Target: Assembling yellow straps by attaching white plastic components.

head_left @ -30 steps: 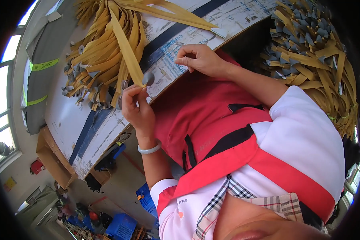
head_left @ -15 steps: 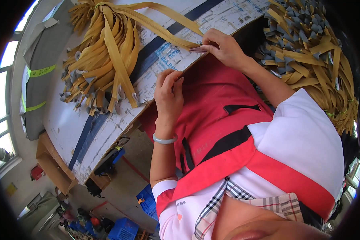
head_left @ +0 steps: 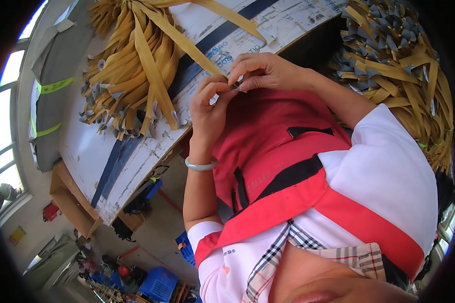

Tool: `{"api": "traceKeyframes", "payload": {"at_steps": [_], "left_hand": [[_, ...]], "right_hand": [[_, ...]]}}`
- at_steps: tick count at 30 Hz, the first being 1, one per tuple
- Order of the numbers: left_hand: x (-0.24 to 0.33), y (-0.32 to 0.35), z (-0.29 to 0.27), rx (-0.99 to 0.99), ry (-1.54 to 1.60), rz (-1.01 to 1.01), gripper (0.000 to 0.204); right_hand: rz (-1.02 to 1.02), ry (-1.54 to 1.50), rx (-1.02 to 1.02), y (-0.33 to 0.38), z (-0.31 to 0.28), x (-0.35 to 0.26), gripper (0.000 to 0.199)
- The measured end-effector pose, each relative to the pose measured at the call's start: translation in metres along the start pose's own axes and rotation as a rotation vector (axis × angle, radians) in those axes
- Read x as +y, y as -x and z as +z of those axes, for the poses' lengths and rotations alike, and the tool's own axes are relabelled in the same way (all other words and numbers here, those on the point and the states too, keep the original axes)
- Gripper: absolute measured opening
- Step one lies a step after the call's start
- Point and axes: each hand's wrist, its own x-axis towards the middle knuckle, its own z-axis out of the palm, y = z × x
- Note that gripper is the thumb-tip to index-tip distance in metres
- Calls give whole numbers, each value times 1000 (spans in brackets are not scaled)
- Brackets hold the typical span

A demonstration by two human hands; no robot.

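Note:
A long golden-yellow fabric tape strip [head_left: 189,46] runs from the bundle down into my hands at the table's near edge. My left hand [head_left: 208,107], with a pale bangle at the wrist, is closed in a pinch at the strip's end. My right hand [head_left: 268,73] meets it there, thumb and fingers also pinched together. A small bit shows between the fingertips, too hidden to name. A second strip [head_left: 237,21] lies on the table beyond, its pale tip loose. The tied bundle of yellow strips [head_left: 119,76] with grey tips lies to the left.
The worn white table [head_left: 136,166] has dark blue bands across it. Another heap of yellow strips [head_left: 404,81] hangs at the right. Grey material with green ties [head_left: 50,106] stands at the left. A cardboard box [head_left: 68,197] and blue crates [head_left: 158,284] are below.
My right hand has moved left and down with the strip's end and now meets my left hand, whose fingers have closed at it. The second strip's tip has come free of my right hand.

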Motion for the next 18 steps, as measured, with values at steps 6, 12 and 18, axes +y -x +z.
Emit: {"api": "traceKeyframes", "payload": {"at_steps": [6,12,18], "left_hand": [[21,10,-19,194,199,40,15],[15,13,-20,324,250,70,9],[21,15,-21,341,414,0,8]], "right_hand": [[95,-107,-6,-22,18,-29,15],[-219,-68,122,-35,36,-14,20],[5,-201,106,-35,43,-23,25]]}}
